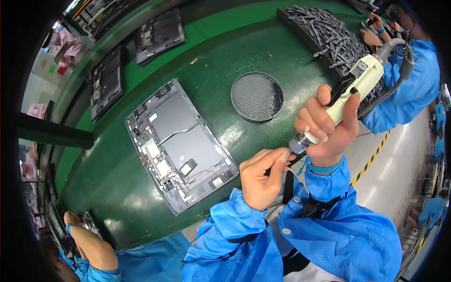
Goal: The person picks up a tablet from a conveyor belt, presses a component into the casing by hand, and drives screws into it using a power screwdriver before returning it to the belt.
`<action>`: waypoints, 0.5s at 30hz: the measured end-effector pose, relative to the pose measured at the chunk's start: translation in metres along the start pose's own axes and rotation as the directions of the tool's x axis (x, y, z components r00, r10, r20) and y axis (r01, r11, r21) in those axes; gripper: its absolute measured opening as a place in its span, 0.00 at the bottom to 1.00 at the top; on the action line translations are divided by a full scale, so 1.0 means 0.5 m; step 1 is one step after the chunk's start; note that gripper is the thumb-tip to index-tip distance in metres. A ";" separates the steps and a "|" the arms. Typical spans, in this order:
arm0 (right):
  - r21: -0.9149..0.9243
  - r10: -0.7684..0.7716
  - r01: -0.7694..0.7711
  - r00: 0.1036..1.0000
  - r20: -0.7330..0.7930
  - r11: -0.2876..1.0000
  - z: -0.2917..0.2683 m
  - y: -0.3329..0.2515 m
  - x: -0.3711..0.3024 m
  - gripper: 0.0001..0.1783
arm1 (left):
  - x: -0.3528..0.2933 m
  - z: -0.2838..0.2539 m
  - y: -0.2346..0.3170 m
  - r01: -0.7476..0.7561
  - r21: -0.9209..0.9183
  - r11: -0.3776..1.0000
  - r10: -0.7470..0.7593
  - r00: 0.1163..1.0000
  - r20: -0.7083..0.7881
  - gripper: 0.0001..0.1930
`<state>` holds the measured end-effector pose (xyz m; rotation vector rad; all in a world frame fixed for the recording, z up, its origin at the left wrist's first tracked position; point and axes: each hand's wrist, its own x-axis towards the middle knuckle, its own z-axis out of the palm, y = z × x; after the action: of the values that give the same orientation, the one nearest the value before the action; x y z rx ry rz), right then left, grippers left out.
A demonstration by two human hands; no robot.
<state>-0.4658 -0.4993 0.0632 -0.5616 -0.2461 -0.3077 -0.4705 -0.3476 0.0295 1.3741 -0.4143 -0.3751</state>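
Observation:
My right hand (336,134) is wrapped round a pale electric screwdriver (367,74) with a black lever, its nose angled down and left. At that nose, the thumb and fingers of my left hand (260,181) are pinched together. Whatever sits between those fingertips is too small to make out. Left of my hands, an opened laptop base (185,141) lies on the green work surface (141,207), with its circuit board, a cable and thin red wires exposed. Beyond my hands stands a round grey dish (249,98) with a dimpled floor, small dark pieces gathered along its right side.
A black tray (305,35) heaped with grey strip-like parts stands at the far right, near a co-worker in blue (413,80). Two more laptop bases (161,35) (107,82) rest on the green strip at far left. Another person's arm (94,244) reaches in at lower left.

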 end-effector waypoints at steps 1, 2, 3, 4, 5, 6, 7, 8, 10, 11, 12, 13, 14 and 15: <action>0.008 0.006 -0.006 1.000 -0.002 1.000 0.001 0.001 -0.002 0.27 | 0.001 0.000 -0.001 -0.035 0.041 0.999 0.035 0.999 0.008 0.07; 0.016 0.011 -0.011 1.000 -0.004 1.000 0.002 0.001 -0.004 0.27 | 0.002 -0.001 -0.002 -0.071 0.082 0.994 0.069 0.997 0.018 0.07; 0.016 0.009 -0.009 1.000 -0.005 1.000 0.000 0.000 -0.004 0.27 | 0.002 -0.003 -0.001 -0.070 0.082 0.994 0.069 0.997 0.020 0.07; 0.018 0.013 -0.013 1.000 0.003 1.000 -0.001 -0.001 -0.004 0.27 | 0.002 -0.003 0.001 -0.087 0.112 0.990 0.085 0.996 0.025 0.07; 0.020 0.017 -0.017 1.000 0.012 1.000 -0.001 -0.002 -0.004 0.28 | 0.001 -0.003 0.002 -0.104 0.141 0.985 0.101 0.994 0.031 0.07; 0.021 0.017 -0.017 1.000 0.013 1.000 -0.001 -0.004 -0.004 0.28 | -0.001 -0.003 0.003 -0.105 0.141 0.984 0.101 0.994 0.030 0.07; 0.026 0.009 -0.009 1.000 0.016 1.000 -0.002 -0.007 -0.003 0.28 | -0.003 -0.002 0.003 -0.084 0.125 0.989 0.081 0.996 0.027 0.07; 0.031 0.001 -0.002 1.000 0.019 1.000 -0.002 -0.009 -0.003 0.28 | -0.004 -0.002 0.003 -0.062 0.108 0.992 0.060 0.998 0.023 0.07; 0.035 -0.002 0.002 1.000 0.019 0.999 -0.001 -0.013 -0.002 0.28 | -0.006 -0.001 0.002 -0.055 0.093 0.994 0.053 0.998 0.017 0.08; 0.039 -0.007 0.006 1.000 0.017 0.999 -0.001 -0.013 -0.002 0.28 | -0.008 0.000 0.002 -0.046 0.077 0.996 0.045 0.999 0.014 0.08; 0.040 -0.005 0.004 1.000 0.017 0.999 -0.002 -0.014 -0.002 0.28 | -0.009 0.001 0.001 -0.045 0.077 0.996 0.044 0.999 0.012 0.08; 0.041 -0.010 0.009 1.000 0.024 0.999 -0.002 -0.014 -0.002 0.28 | -0.009 0.001 0.001 -0.038 0.067 0.997 0.037 0.999 0.011 0.08; 0.042 -0.015 0.014 0.999 0.032 0.999 -0.003 -0.015 -0.002 0.28 | -0.010 0.001 0.001 -0.031 0.056 0.998 0.030 0.999 0.009 0.08; 0.041 -0.017 0.015 0.999 0.031 0.999 -0.002 -0.014 -0.002 0.28 | -0.010 0.000 0.001 -0.031 0.057 0.998 0.030 0.999 0.011 0.08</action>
<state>-0.4690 -0.5053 0.0655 -0.5244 -0.2869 -0.3086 -0.4749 -0.3452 0.0297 1.4201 -0.4570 -0.3475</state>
